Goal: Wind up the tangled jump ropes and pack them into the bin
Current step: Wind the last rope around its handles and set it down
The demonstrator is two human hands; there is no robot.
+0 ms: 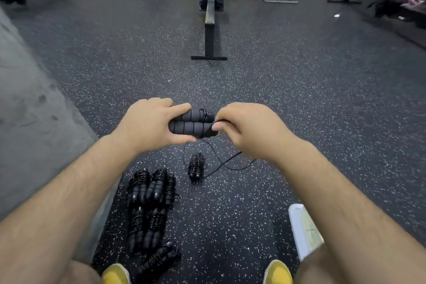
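My left hand (147,123) grips two black foam jump rope handles (191,123) held side by side above the floor. My right hand (244,128) pinches the thin black cord at the handles' right end. The loose cord (221,161) hangs down and loops on the floor below. One wound-up rope bundle (196,168) lies alone on the floor under my hands. A pile of several wound bundles (149,210) lies at the lower left, between my legs. A white bin edge (302,230) shows at the lower right, partly hidden by my right forearm.
The floor (299,99) is dark speckled rubber. A rowing machine (210,21) stands straight ahead, with other gym machines along the back wall. A grey concrete strip (30,108) runs along the left. My yellow shoes (116,274) are at the bottom edge.
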